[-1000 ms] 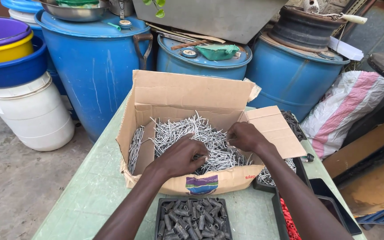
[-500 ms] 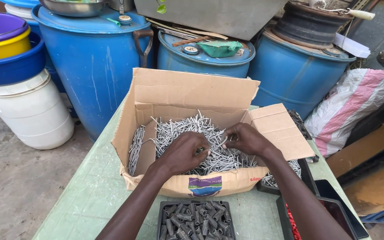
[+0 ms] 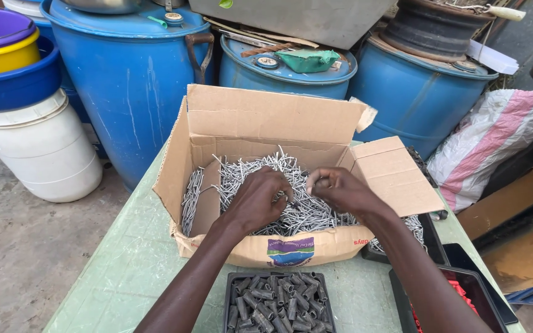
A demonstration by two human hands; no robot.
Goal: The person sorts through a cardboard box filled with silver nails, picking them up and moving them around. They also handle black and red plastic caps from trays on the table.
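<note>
Reaching in from the bottom of the frame, both forearms are angled upward toward the middle, where the two hands are brought together over an open cardboard box (image 3: 266, 123). The left hand (image 3: 259, 200) is curled with its knuckles up and its fingers bent down into a heap of silvery nails (image 3: 316, 213); the fingertips are hidden, so what is pinched cannot be told for sure. The right hand (image 3: 340, 190) is held just beside it, palm turned toward the left hand, with the fingers closed together as if nipping something small; what is gripped is too small to be made out. The fingertips of both hands are nearly touching at the centre of the frame.

The nails are piled inside the box, which is stood on a pale green surface (image 3: 124, 265) with its flaps spread open to the left, the back and the right. A black tray of dark grey plugs (image 3: 277, 305) is set just in front of the box at the bottom centre. Blue drums (image 3: 131, 80) are lined up behind the surface across the top, and a white bucket (image 3: 38, 154) is seen at the left edge.
</note>
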